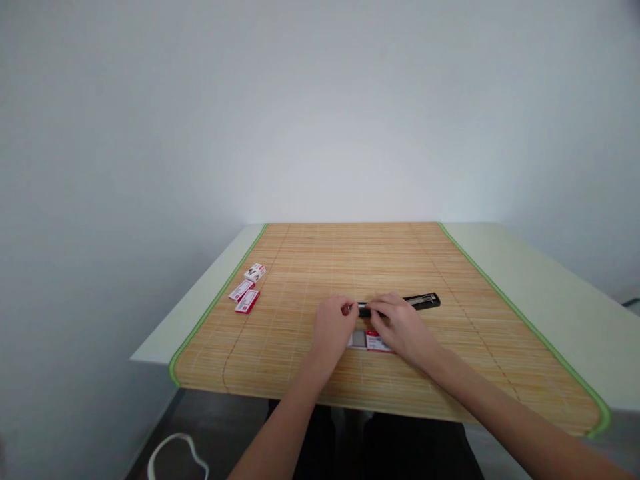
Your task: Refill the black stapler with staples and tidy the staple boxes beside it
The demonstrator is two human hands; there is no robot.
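Black case (pixel 425 301) runs from left hand (pixel 336 323) out past right hand (pixel 400 327); both sets of fingertips meet it, probably to steady it. Can't tell if either clamps. Packet (pixel 377 341) lies nearside of right hand, likely for easy reach.

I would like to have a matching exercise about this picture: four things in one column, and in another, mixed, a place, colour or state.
1. mat
2. black case
3. table
4. group of red-and-white packets

A. pale, lying under another thing
B. near the mat's left edge
C. straw-coloured with green edging
D. partly hidden by the right hand

Pairs: 1-C, 2-D, 3-A, 4-B
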